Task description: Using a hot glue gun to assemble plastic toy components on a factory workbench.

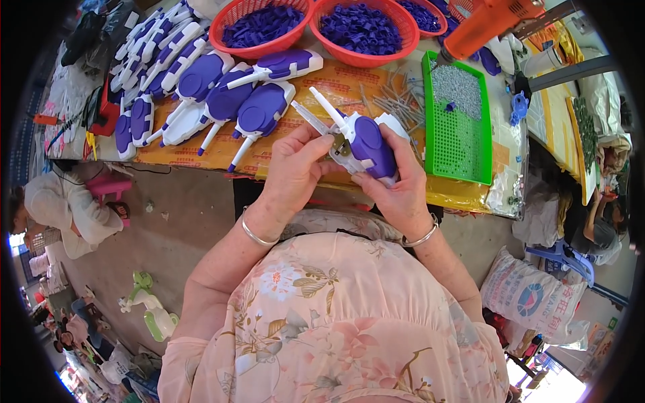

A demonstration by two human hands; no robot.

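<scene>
Both my hands hold one purple and white plastic toy part (366,141) with a long white stem, just above the table's near edge. My left hand (294,169) grips its left side, thumb by a small brass-coloured piece at the stem's base. My right hand (396,183) cups the purple body from below and the right. Silver bangles sit on both wrists.
Rows of the same purple and white parts (201,87) lie on the yellow-covered table (322,87). Red baskets (363,33) of small purple pieces stand at the back. A green tray (460,121) with screws, loose metal pins (396,101) and an orange power tool (490,23) are right. A person sits on the floor at left.
</scene>
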